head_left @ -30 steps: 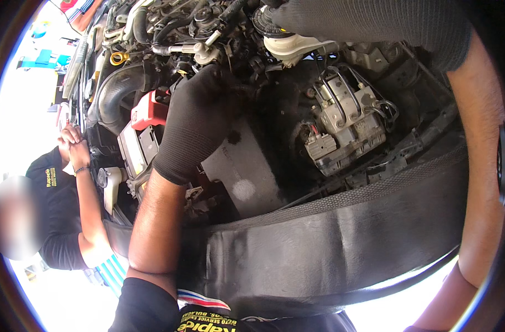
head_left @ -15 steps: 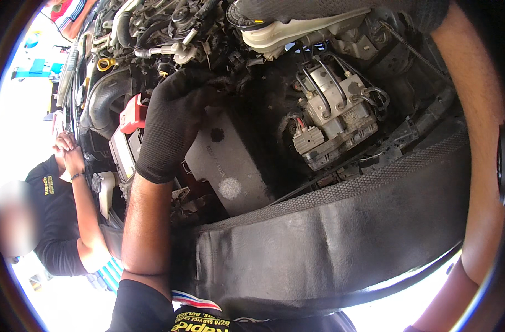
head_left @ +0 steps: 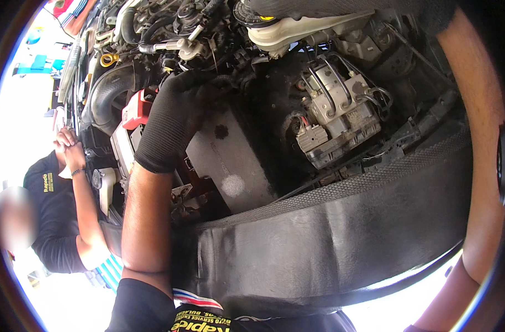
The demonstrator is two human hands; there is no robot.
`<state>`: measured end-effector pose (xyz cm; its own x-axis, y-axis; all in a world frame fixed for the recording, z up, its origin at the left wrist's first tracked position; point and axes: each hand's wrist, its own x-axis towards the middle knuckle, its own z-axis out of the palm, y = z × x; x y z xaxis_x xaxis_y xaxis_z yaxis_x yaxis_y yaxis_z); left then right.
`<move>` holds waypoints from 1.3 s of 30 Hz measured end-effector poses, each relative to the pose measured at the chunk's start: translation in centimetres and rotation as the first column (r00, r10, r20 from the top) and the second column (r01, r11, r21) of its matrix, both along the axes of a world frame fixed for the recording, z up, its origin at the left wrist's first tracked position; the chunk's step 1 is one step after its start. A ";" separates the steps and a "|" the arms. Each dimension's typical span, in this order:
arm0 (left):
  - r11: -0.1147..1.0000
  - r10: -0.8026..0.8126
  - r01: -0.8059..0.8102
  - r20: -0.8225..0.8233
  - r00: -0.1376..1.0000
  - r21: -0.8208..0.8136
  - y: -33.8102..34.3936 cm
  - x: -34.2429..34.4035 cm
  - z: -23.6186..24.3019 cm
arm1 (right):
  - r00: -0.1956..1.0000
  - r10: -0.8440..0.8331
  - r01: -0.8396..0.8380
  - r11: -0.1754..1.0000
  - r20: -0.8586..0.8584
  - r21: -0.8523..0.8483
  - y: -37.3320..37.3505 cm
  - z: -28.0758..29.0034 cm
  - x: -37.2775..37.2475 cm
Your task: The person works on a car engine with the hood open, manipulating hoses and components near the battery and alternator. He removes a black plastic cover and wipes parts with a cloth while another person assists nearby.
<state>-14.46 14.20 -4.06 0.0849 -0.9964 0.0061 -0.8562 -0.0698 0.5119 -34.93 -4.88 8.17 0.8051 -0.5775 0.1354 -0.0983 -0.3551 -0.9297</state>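
Observation:
My left hand (head_left: 172, 119), in a black knit glove, reaches into the engine bay past the black fuse box cover (head_left: 233, 157). Its fingers bend down into dark shadow beside the engine, so whatever they touch is hidden. Black-gloved too, my right hand (head_left: 363, 8) lies along the upper edge of the view, over the whitish fluid reservoir (head_left: 285, 34) and close to its black cap (head_left: 252, 15). Most of its fingers are cut off or lost in the dark. Between the arms, lower down, sits a metal ABS block (head_left: 341, 91) with bent black pipes.
A black padded fender cover (head_left: 297, 238) drapes the near edge. Left of my left wrist is a battery with a red terminal cover (head_left: 136, 110), near a thick black hose (head_left: 108, 94) and yellow dipstick ring (head_left: 108, 59). Another person (head_left: 59, 210) stands at left, hands clasped.
The engine bay sits slightly further right and lower in the view. My left hand shifts slightly at the same dark spot; my right hand stays over the reservoir.

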 end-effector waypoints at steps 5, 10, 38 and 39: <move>0.994 -0.062 0.057 -0.054 0.997 -0.089 -0.2 -0.3 0.2 | 1.000 -0.005 0.005 1.000 0.003 0.015 0.2 0.4 0.0; 0.991 -0.133 0.135 0.159 0.978 0.000 0.2 0.3 1.6 | 1.000 -0.007 0.007 0.999 -0.002 0.032 0.6 0.6 0.1; 0.992 0.074 -0.044 -0.272 0.959 0.115 2.9 -7.2 -0.1 | 0.655 -0.150 -0.568 0.549 -0.740 -0.613 4.9 -9.5 4.9; 0.992 0.068 -0.040 -0.231 0.971 0.121 2.9 -7.4 0.0 | 0.632 -0.173 -0.562 0.569 -0.756 -0.600 4.8 -9.7 5.0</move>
